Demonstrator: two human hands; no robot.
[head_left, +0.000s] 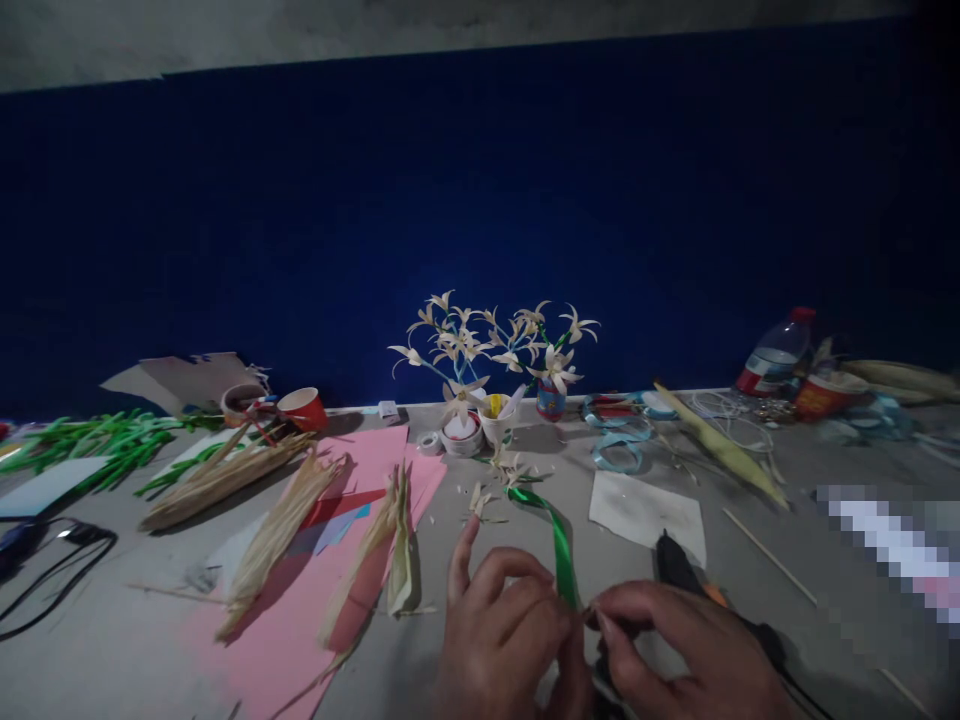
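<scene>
My left hand (510, 630) is closed at the front centre, its index finger and thumb pinched together while one finger points up. A shiny green ribbon (559, 545) runs from the table down to its fingertips. Just to the right, my right hand (682, 645) is closed too, thumb and index finger pinching something small and brownish that I cannot make out. Both sets of fingertips nearly meet. Beyond them, a pale husk flower (506, 468) lies by the ribbon's far end. A black glue gun (675, 565) rests partly behind my right hand.
Dried corn husks (277, 540) lie on pink paper (300, 630) at left. Husk flowers (457, 345) stand in small pots at the back. Green stems (105, 445), a white sheet (649, 510), blue ribbon (619, 445), a thin stick (769, 555) and a plastic bottle (780, 350) surround the work area.
</scene>
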